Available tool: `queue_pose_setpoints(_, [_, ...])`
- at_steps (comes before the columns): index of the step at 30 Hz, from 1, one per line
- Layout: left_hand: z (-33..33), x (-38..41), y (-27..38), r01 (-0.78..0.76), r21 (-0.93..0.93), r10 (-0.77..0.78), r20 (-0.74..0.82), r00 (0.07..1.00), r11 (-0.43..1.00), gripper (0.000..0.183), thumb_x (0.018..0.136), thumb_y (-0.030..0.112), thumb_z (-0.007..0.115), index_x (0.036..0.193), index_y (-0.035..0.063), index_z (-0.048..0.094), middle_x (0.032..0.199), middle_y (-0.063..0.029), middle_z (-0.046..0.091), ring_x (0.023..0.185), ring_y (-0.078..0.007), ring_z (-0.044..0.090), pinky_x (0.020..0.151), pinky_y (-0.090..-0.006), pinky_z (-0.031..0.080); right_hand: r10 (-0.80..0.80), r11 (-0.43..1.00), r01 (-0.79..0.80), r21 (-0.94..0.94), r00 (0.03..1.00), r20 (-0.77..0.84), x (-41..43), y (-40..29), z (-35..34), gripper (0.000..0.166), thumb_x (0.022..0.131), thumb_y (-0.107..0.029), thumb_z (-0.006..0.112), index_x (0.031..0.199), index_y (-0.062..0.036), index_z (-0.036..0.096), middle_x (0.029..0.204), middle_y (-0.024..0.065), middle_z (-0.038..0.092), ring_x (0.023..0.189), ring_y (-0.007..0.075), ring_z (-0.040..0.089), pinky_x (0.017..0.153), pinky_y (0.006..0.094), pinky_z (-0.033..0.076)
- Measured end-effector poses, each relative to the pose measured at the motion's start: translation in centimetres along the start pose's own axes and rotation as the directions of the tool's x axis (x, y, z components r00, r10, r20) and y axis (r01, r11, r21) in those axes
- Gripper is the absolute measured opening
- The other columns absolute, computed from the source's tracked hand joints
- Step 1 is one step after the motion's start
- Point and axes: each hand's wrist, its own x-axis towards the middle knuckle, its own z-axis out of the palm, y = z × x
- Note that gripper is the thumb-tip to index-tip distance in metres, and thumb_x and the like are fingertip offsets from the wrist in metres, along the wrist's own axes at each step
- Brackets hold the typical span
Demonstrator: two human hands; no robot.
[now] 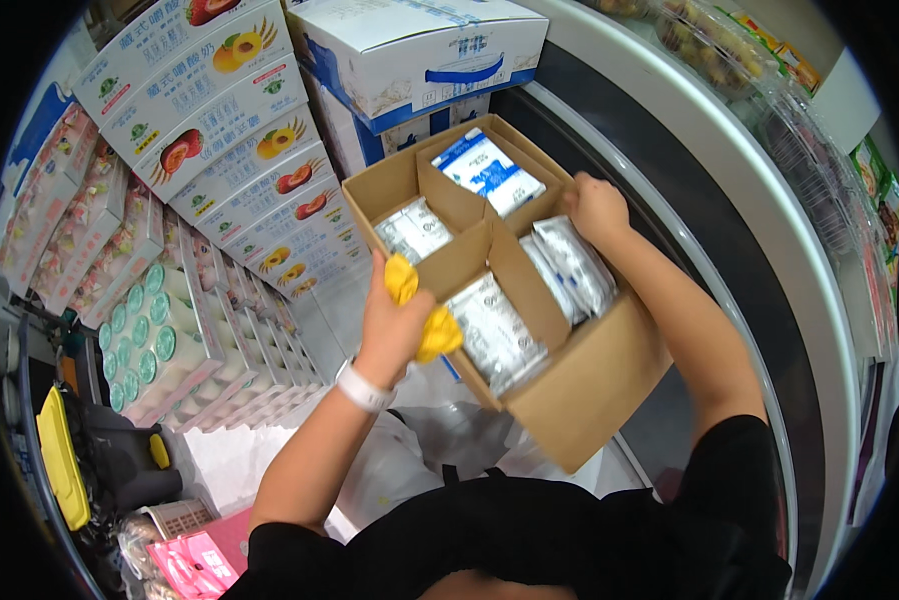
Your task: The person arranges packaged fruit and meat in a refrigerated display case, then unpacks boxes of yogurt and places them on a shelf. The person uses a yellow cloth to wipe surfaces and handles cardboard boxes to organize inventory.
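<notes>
Between my hands is an open cardboard box with crossed cardboard dividers. Its compartments hold packages: a blue-and-white packet at the back, silver-white packets at the right, a white printed packet at the left, and white-and-silver packets at the front. My left hand, with a white band on the wrist, clutches a crumpled yellow cloth against the box's left side. On the right rim, my right hand has its fingers hooked over the edge. The box's underside is hidden.
Stacked printed cartons rise at the back left, beside a white-and-blue carton. Trays of green-lidded bottles stand at the left, above a dark bin. A curved display case with clear fruit packs runs along the right.
</notes>
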Motion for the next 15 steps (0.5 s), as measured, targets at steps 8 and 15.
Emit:
queue_pose_setpoints(8, [1.0,4.1,1.2,0.042,0.065,-0.04,-0.034,0.999,0.997,0.081,0.076,0.004,0.05,0.138,-0.0022,-0.001,0.113,-0.0144,0.049,0.088,-0.0173,0.054,0.074,-0.026,0.046,-0.142,0.976,0.176,0.124,0.959,-0.245,-5.6,-1.8,-5.4,0.04,0.075,-0.011,0.059,0.112,0.0019,0.05,0.123,0.0237,0.042,0.115,0.037,0.04,0.096,0.041,0.033])
queue_pose_setpoints(15, [2.1,4.3,2.0,0.092,0.07,-0.093,0.006,0.996,0.993,0.081,0.076,0.004,0.049,0.138,-0.0018,-0.003,0.112,-0.0136,0.049,0.087,-0.0172,0.054,0.074,-0.0263,0.046,0.191,-0.322,-0.509,0.798,0.791,0.581,-15.1,-4.9,-2.4,0.062,0.09,-0.025,0.045,0.131,0.0078,0.013,0.131,0.019,0.03,0.12,0.0254,0.032,0.099,0.0342,0.028])
